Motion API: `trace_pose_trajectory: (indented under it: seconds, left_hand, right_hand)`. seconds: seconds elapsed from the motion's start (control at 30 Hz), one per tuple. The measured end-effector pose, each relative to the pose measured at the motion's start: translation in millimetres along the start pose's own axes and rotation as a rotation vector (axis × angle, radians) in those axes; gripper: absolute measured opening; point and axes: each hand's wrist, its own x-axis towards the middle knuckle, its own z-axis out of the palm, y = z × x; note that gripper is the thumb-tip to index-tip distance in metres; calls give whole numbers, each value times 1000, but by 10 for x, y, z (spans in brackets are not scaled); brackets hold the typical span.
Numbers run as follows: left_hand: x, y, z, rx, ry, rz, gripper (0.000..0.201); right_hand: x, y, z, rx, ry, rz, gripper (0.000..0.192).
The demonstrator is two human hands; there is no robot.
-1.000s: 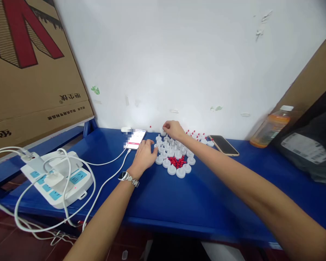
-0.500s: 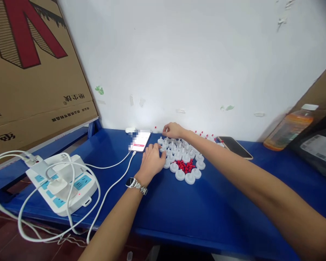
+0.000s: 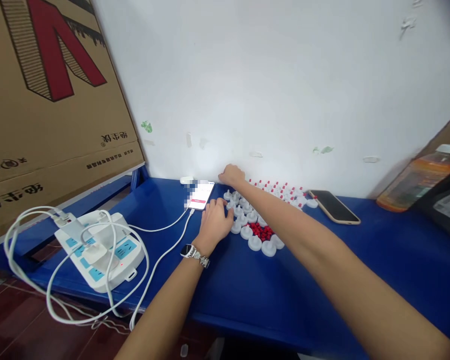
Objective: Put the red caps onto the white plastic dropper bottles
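Right hand (image 3: 231, 175) shifts left along the wall (image 3: 247, 100) toward the lit phone (image 3: 202, 196), placing it behind the white spouted pieces (image 3: 269, 248) around red caps (image 3: 260, 231), its curled grip hiding any contents, while the left hand (image 3: 215, 221), loosely open, lies just beside the pieces.

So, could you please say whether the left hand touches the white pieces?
Cannot tell: in the head view, the left hand overlaps the white pieces, hiding any contact.
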Motion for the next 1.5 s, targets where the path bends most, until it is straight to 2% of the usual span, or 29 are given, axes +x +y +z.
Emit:
trace_pose_trajectory:
  seconds: [0.13,0.27,0.4,0.53,0.67,0.77,0.83,0.93,0.97,1.03,1.1,1.2,1.27,1.33,1.43,1.5]
  left_hand:
    - [31,-14,29,-102,89,31,28]
    - [0,109,38,-283,196,193,43]
    - [-112,362,0,-405,167,397,41]
    - [-203,542,-64,-446,123,533,33]
    - [-242,564,-127,-442,115,626,35]
    - [-260,568,-121,-457,104,679,33]
    - [-251,582,-82,-560,83,612,33]
    - [-162,557,-34,-855,63,392,32]
    - [-115,524,-36,-948,119,312,33]
    - [-21,434,-68,-1071,222,244,38]
    - [34,349,-112,-1012,194,257,36]
    - [15,304,-131,-778,77,322,38]
    - [-36,322,-112,-626,17,366,38]
    - [-84,352,-88,-525,-25,393,37]
    - [-123,393,-64,-473,-64,414,36]
    - [-130,415,-52,-477,-81,422,36]
  right_hand:
    - [-352,190,-227,275,88,22,23]
    - [-966,465,-449,665,116,-82,13]
    - [-1552,706,-590,959,111,-86,13]
    - [-1846,820,-638,1069,102,-115,26]
    - [-1955,789,-596,1094,65,-173,45]
    - [-2005,728,-558,1170,17,-156,54]
    - [-2014,721,-555,1159,68,-168,56]
    - [-1987,816,-606,1037,283,-207,56]
    - [-1972,873,-633,999,346,-205,55]
    - [-1947,997,-686,915,407,-190,53]
    - [-1941,1090,-714,748,351,-220,47]
    - [-1966,1121,-702,459,131,-355,32]
    - [-1984,1097,-684,390,30,-394,23]
    - [-1987,1071,-672,453,3,-355,22]
    - [-1950,1042,-650,692,19,-288,25]
    - [-1890,1022,-624,856,20,-297,27]
